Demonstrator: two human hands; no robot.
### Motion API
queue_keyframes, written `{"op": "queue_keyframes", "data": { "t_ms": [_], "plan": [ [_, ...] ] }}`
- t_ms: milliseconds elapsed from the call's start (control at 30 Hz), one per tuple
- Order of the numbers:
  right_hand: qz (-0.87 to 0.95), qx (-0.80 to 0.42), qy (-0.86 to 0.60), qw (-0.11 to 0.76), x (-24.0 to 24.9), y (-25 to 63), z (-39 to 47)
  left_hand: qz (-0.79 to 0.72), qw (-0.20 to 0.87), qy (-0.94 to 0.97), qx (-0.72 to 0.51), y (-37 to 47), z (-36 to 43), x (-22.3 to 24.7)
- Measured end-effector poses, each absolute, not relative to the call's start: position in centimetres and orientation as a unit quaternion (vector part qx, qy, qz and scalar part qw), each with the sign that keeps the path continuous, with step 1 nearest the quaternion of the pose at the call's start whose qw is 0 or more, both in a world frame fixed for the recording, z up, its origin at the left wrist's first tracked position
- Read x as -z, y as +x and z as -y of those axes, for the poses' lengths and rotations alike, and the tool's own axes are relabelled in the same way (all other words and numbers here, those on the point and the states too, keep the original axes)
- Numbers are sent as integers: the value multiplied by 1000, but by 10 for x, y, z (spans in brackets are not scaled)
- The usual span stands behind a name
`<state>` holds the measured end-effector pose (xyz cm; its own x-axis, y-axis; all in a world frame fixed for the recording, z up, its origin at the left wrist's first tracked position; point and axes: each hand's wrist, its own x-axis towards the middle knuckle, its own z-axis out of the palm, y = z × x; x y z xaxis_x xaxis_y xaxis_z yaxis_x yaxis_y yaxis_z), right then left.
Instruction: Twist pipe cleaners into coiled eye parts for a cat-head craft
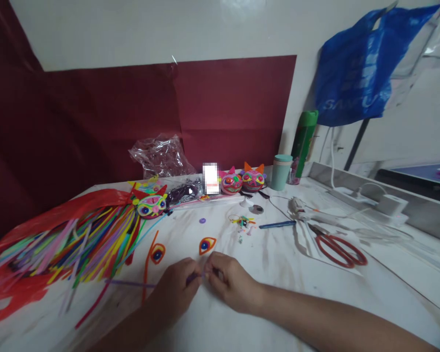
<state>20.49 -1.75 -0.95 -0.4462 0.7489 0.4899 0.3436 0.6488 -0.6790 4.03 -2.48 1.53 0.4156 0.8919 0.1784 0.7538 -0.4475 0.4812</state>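
Note:
A purple pipe cleaner (130,283) runs leftward out of my left hand (178,286), which is closed around it. Close beside, my right hand (231,283) is closed too, its fingertips pinching what looks like the same strip's end. Just beyond my hands lie two orange-rimmed eyes with dark blue centres, one eye (207,245) above the right hand and another eye (157,253) to the left. A loose orange pipe cleaner (146,271) stands out near the left eye and passes behind my left wrist. The fingertips partly hide the strip.
Many coloured pipe cleaners (91,244) spread over red plastic at left, beside a decorated cat head (152,204). Two more cat heads, one pink (231,182) and one orange-eared (253,179), sit at the back. Red-handled scissors (339,248), a blue pen-like tool (277,224) and a power strip (348,194) lie right.

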Motion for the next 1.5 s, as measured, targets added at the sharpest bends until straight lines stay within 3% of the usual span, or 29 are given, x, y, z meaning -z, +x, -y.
{"op": "queue_keyframes", "data": {
  "t_ms": [233, 533, 733, 1100, 1167, 1333, 1500],
  "plan": [
    [900, -149, -266, 311, 3, 210, 18, -445, 28, 869, -214, 40, 31, 3],
    [747, -347, -362, 435, -3, 203, 25, -545, 159, 739, -362, 48, 37, -7],
    [753, -333, -368, 432, -2, 205, 25, -533, 204, 751, -332, 46, 36, -11],
    [853, -248, -304, 345, -4, 211, 23, -444, 132, 841, -280, 40, 34, -9],
    [838, -280, -310, 350, -4, 210, 22, -441, 124, 838, -297, 41, 35, -10],
    [661, -528, -333, 416, -2, 203, 23, -516, 176, 743, -387, 46, 39, -15],
    [638, -493, -359, 470, 3, 199, 30, -531, 168, 732, -392, 51, 43, -10]
  ]
}}
